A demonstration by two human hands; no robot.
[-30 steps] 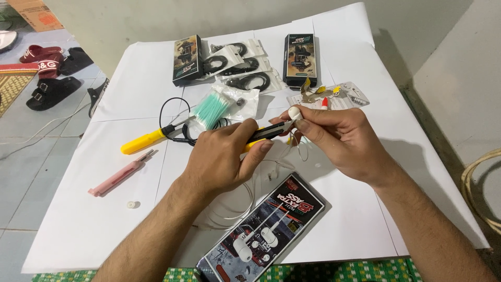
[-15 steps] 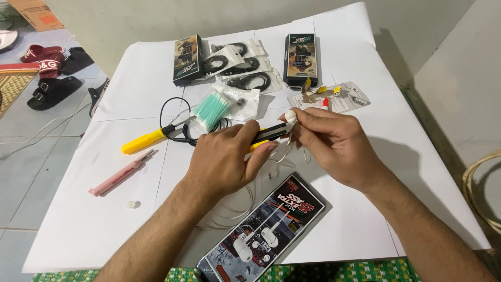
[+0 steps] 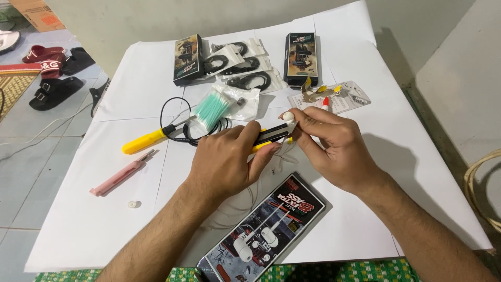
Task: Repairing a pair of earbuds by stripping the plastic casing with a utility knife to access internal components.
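My left hand point(image 3: 229, 159) grips a black and yellow utility knife point(image 3: 272, 137), with its tip pointing right. My right hand point(image 3: 334, 146) pinches a small white earbud point(image 3: 288, 115) against the knife's tip. A thin white wire point(image 3: 279, 159) hangs from the earbud down between my hands. Both hands hover over a white paper sheet point(image 3: 391, 172) covering the table. A flat earphone package point(image 3: 261, 232) with white earbuds behind a clear window lies just below my hands.
A yellow-handled tool point(image 3: 143, 141), a black cable loop point(image 3: 177, 117), a bag of green swabs point(image 3: 219, 104) and a pink tool point(image 3: 120, 177) lie to the left. Two dark boxes point(image 3: 188, 60) point(image 3: 300, 52), bagged black cables point(image 3: 235, 65) and a blister pack point(image 3: 331, 96) sit at the back. Sandals point(image 3: 52, 78) rest on the floor.
My right hand has shifted slightly left and down, bringing the white earbud closer against the knife tip. The left hand has stayed almost in place.
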